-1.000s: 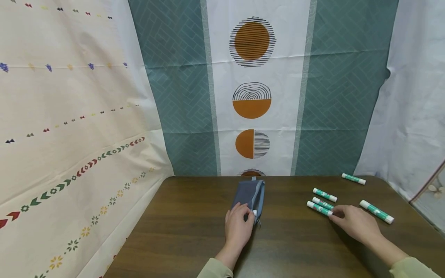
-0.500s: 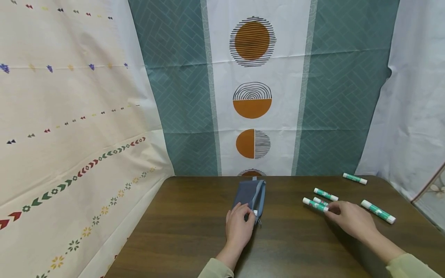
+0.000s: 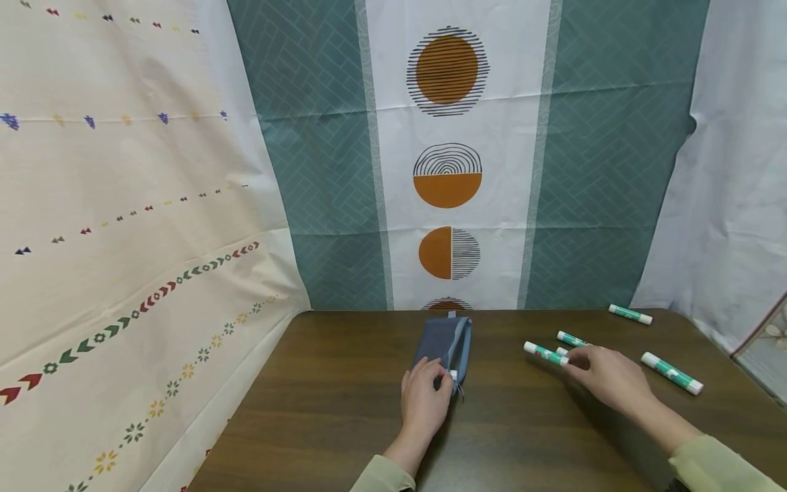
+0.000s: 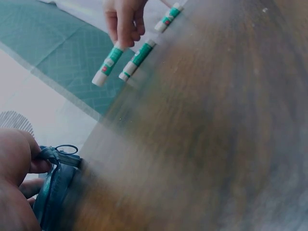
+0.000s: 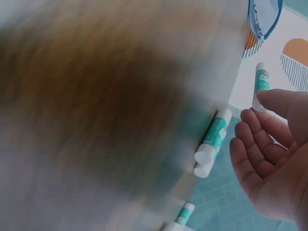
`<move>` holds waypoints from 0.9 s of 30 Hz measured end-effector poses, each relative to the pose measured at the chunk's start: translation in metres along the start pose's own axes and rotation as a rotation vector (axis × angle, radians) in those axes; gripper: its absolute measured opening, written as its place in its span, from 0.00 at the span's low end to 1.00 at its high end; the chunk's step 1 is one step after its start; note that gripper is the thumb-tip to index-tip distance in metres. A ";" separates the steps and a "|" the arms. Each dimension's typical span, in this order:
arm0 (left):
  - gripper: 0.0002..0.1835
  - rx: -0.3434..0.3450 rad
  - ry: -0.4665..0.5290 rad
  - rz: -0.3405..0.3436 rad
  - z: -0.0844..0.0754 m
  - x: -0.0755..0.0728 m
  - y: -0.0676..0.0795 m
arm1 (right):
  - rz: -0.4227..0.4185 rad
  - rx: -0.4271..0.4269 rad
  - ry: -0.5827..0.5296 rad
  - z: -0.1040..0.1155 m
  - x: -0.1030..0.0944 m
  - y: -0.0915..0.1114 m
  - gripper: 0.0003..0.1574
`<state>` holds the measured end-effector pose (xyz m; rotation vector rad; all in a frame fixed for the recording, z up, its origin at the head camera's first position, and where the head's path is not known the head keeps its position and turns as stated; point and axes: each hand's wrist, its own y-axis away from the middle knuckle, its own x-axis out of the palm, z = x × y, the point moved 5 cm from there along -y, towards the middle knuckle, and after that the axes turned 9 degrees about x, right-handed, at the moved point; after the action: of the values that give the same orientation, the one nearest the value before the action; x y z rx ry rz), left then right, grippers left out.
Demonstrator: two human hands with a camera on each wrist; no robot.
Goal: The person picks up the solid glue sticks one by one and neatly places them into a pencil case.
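My left hand [image 3: 424, 403] rests over the near end of a blue-grey zippered pencil case [image 3: 438, 336]. In the left wrist view its thumb and finger pinch the case's edge by the zipper pull [image 4: 66, 149]. The case's mouth gapes along its right side. To the right, my right hand [image 3: 609, 377] pinches one end of a green and white glue stick [image 3: 545, 353] between thumb and fingertips. The right wrist view shows this glue stick [image 5: 262, 79] off the table, its free end toward the case. The other fingers of that hand are loosely bent.
Behind the right hand lies a glue stick [image 3: 572, 338], with another mostly hidden by the fingers. One more glue stick [image 3: 672, 373] lies right of the hand, and another glue stick [image 3: 630, 314] at the table's back edge. A patterned curtain [image 3: 455, 171] hangs behind the brown table [image 3: 320, 410].
My right hand has lifted the nearest glue stick and carried it left, toward the pencil case. The left hand and the case stay in place.
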<state>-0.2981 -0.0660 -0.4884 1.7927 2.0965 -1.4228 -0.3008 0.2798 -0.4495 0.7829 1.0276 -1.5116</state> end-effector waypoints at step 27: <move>0.13 -0.005 -0.001 0.002 0.002 0.002 -0.001 | 0.019 -0.072 -0.071 0.067 0.027 -0.023 0.08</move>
<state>-0.2999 -0.0657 -0.4899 1.7918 2.0957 -1.4159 -0.3253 0.2087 -0.4422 0.6819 1.0129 -1.4676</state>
